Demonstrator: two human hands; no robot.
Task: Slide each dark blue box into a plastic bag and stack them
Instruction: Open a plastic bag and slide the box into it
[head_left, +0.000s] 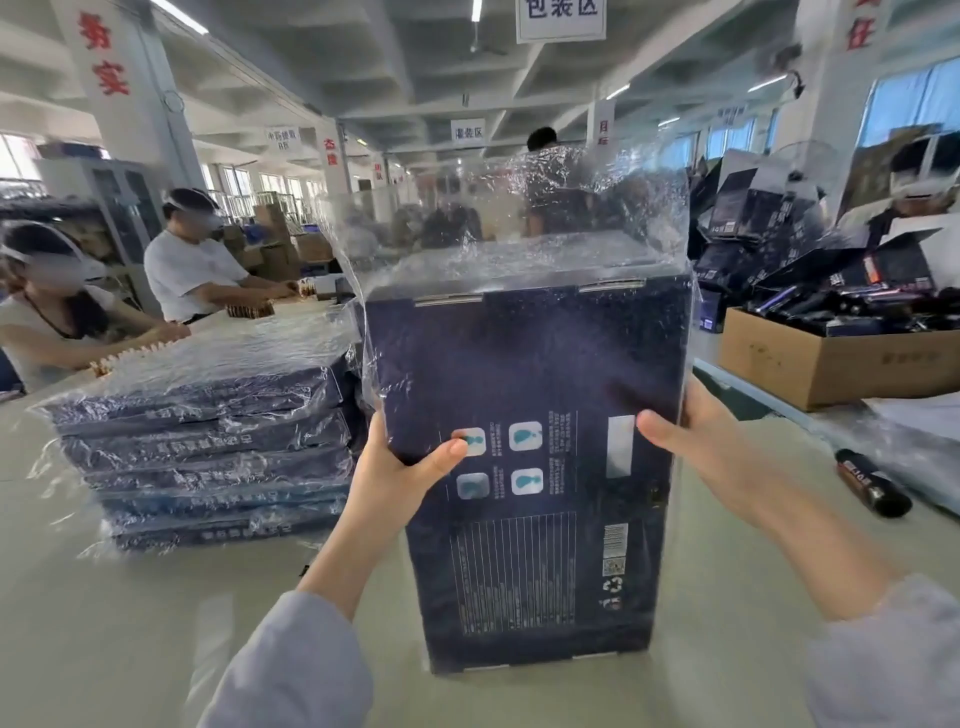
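Observation:
A dark blue box (530, 384) stands upright on the table in front of me, inside a clear plastic bag (597, 202) whose loose open end rises above the box top. My left hand (400, 467) grips the box's left edge, thumb on the printed face. My right hand (696, 441) grips the right edge, thumb on the face too. To the left lies a stack of several bagged dark blue boxes (208, 441), flat on the table.
A pale table (130, 623) runs under everything. A dark cylinder (872, 483) lies at the right. A cardboard carton (831, 364) of dark goods and a heap of dark boxes (779, 228) sit at the back right. Two people (192, 260) work at the far left.

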